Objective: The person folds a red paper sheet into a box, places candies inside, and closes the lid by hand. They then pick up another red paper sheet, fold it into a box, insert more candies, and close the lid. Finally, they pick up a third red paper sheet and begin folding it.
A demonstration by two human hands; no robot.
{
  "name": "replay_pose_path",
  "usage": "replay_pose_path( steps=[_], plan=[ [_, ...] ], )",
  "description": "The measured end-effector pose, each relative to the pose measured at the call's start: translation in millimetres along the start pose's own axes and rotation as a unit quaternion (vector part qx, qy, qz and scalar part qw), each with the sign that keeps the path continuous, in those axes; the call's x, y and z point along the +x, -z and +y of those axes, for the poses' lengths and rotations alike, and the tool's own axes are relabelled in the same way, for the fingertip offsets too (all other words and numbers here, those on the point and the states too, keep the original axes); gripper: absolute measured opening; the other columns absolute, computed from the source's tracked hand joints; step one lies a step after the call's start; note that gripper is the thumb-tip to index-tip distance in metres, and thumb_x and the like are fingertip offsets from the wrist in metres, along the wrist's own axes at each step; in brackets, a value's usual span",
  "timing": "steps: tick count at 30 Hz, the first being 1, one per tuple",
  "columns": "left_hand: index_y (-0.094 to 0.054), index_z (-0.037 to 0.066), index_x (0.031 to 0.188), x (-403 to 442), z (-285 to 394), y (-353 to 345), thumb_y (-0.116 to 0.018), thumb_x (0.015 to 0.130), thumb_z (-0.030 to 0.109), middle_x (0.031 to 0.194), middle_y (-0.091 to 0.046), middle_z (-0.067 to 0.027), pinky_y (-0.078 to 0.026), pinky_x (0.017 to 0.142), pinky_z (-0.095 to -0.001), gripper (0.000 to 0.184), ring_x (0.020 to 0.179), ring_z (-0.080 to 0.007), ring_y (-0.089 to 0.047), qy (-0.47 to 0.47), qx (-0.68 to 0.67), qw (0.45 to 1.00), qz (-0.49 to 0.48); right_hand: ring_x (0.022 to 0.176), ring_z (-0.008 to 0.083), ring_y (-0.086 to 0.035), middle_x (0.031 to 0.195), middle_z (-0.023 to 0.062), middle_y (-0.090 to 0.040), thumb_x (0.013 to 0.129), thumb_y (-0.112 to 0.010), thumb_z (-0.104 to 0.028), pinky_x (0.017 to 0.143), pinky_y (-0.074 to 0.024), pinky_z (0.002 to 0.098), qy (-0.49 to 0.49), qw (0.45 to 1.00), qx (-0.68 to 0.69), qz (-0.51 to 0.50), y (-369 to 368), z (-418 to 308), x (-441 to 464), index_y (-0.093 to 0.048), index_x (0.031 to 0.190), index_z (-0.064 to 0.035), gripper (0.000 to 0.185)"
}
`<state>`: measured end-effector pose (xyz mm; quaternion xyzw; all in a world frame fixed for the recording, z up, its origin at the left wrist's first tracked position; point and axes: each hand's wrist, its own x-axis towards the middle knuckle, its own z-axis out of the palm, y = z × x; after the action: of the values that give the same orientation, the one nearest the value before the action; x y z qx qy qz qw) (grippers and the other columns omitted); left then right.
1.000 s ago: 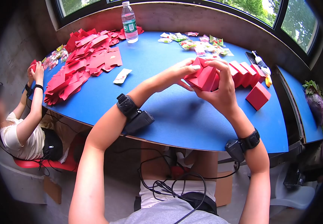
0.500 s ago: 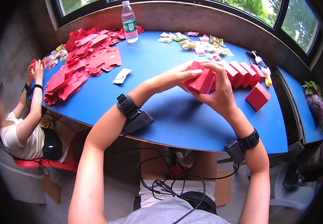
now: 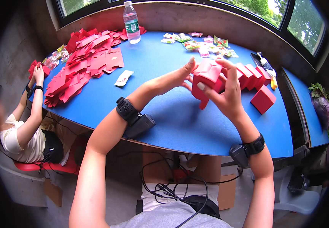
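Note:
A red paper box (image 3: 207, 78) is held above the right half of the blue table (image 3: 153, 114), with a flap hanging from its lower edge. My right hand (image 3: 227, 89) grips the box from the right, thumb across its near face. At the box's left side is my left hand (image 3: 181, 78), its thumb raised and its fingers apart; whether the fingertips touch the box is unclear. Just right of my hands stands a row of red boxes (image 3: 250, 76), and one separate red box (image 3: 263, 99) sits nearer the table's right edge.
Flat red paper pieces (image 3: 84, 60) form a large pile at the left. Behind it stands a water bottle (image 3: 132, 24). Wrapped candies (image 3: 206, 45) lie at the back, a white packet (image 3: 124, 78) mid-table. A co-worker (image 3: 23, 129) at the far left handles red paper.
The box in my hands has turned, and a flap now hangs below it. My left thumb has come off the box and lifted. The co-worker's red paper appears more spread out.

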<state>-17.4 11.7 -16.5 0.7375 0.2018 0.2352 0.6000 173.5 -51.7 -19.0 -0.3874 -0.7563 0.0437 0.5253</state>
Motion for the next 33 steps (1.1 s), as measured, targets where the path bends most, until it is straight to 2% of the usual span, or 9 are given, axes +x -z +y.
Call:
replay_pose_path(
  steps=[3, 6, 9, 16, 21, 24, 28, 32, 33],
  plan=[
    [-0.015, 0.009, 0.147, 4.0, -6.3, 9.3, -0.049, 0.071, 0.079, 0.148, -0.022, -0.0128, -0.03, 0.106, -0.0457, 0.109, 0.133, -0.0249, -0.029, -0.05, -0.005, 0.999, 0.013, 0.1, 0.0229, -0.059, 0.111, 0.0155, -0.053, 0.084, -0.068, -0.029, 0.082, -0.0507, 0.0306, -0.151, 0.957, 0.247, -0.008, 1.9, -4.3, 3.2, -0.034, 0.122, 0.0009, 0.06],
    [-0.017, 0.014, 0.147, 6.5, -1.7, 5.6, -0.088, 0.039, 0.056, 0.151, -0.011, -0.0126, -0.022, 0.111, -0.0461, 0.135, 0.137, -0.0323, -0.021, -0.247, 0.089, 0.965, 0.023, 0.099, 0.0196, -0.061, 0.113, 0.0137, -0.054, 0.093, -0.054, -0.034, 0.08, -0.0524, 0.03, -0.245, 0.894, 0.376, -0.014, 1.2, -2.0, 5.0, -0.034, 0.124, -0.0007, 0.05],
    [-0.02, 0.014, 0.146, -0.7, 13.0, -4.6, -0.091, 0.043, 0.045, 0.15, -0.015, -0.013, -0.02, 0.112, -0.0463, 0.128, 0.138, -0.0329, -0.019, -0.288, 0.296, 0.91, 0.016, 0.105, 0.017, -0.058, 0.12, 0.012, -0.052, 0.096, -0.042, -0.04, 0.085, -0.051, 0.0321, -0.325, 0.826, 0.455, -0.064, 0.0, -7.2, 4.8, -0.037, 0.128, -0.0024, 0.049],
    [-0.017, 0.019, 0.145, -8.3, 19.6, -3.2, -0.091, 0.043, 0.035, 0.148, -0.011, -0.018, -0.024, 0.111, -0.0455, 0.128, 0.137, -0.0357, -0.019, -0.257, 0.304, 0.917, -0.034, 0.11, 0.0208, -0.055, 0.122, 0.0118, -0.053, 0.098, -0.031, -0.037, 0.094, -0.0439, 0.036, -0.409, 0.758, 0.507, -0.041, -1.3, -12.8, 7.5, -0.041, 0.129, -0.0043, 0.046],
    [-0.006, 0.011, 0.146, -13.0, 27.5, 4.7, -0.094, 0.043, 0.031, 0.149, -0.016, -0.0151, -0.029, 0.109, -0.0403, 0.137, 0.134, -0.0259, -0.029, -0.26, 0.262, 0.919, -0.138, 0.107, 0.0271, -0.057, 0.122, 0.0148, -0.053, 0.097, -0.036, -0.039, 0.088, -0.0504, 0.0456, -0.32, 0.734, 0.581, -0.144, 1.8, -10.8, 1.0, -0.039, 0.13, -0.0038, 0.048],
    [-0.027, 0.009, 0.14, -14.8, 33.3, 9.4, -0.093, 0.044, 0.031, 0.147, -0.018, -0.0185, -0.024, 0.11, -0.0407, 0.118, 0.136, -0.0302, -0.022, -0.263, 0.302, 0.912, -0.091, 0.102, 0.0298, -0.06, 0.121, 0.016, -0.053, 0.094, -0.045, -0.043, 0.079, -0.0545, 0.0495, -0.366, 0.684, 0.603, -0.188, 1.4, -11.5, -0.9, -0.04, 0.131, -0.0066, 0.052],
    [-0.041, 0.007, 0.129, -14.4, 27.7, -2.8, -0.091, 0.049, 0.02, 0.119, -0.055, -0.0113, -0.039, 0.1, -0.0369, 0.095, 0.115, -0.0226, -0.05, -0.221, 0.186, 0.957, -0.026, 0.073, 0.0132, -0.064, 0.09, 0.0041, -0.063, 0.094, -0.043, -0.045, 0.053, -0.0534, 0.023, -0.471, 0.715, 0.504, -0.114, -7.4, -28.9, 2.8, -0.047, 0.12, -0.0132, 0.041],
    [-0.039, 0.004, 0.13, -8.7, 20.4, 13.2, -0.09, 0.053, 0.019, 0.114, -0.057, -0.0081, -0.046, 0.089, -0.0315, 0.093, 0.104, -0.0172, -0.054, -0.213, 0.141, 0.966, 0.036, 0.075, 0.0246, -0.063, 0.095, 0.0218, -0.059, 0.095, -0.03, -0.054, 0.078, -0.0537, 0.04, -0.541, 0.737, 0.394, -0.093, 5.0, -41.3, -0.9, -0.04, 0.121, 0.0053, 0.066],
    [-0.04, 0.003, 0.127, -9.3, 19.9, 14.4, -0.088, 0.056, 0.021, 0.109, -0.058, -0.0088, -0.049, 0.084, -0.0302, 0.088, 0.099, -0.0182, -0.057, -0.219, 0.136, 0.965, 0.049, 0.072, 0.0207, -0.063, 0.095, 0.0187, -0.059, 0.095, -0.037, -0.049, 0.071, -0.0547, 0.0349, -0.521, 0.761, 0.372, -0.105, 11.8, -41.1, -11.2, -0.042, 0.119, 0.0042, 0.059]
  ],
)
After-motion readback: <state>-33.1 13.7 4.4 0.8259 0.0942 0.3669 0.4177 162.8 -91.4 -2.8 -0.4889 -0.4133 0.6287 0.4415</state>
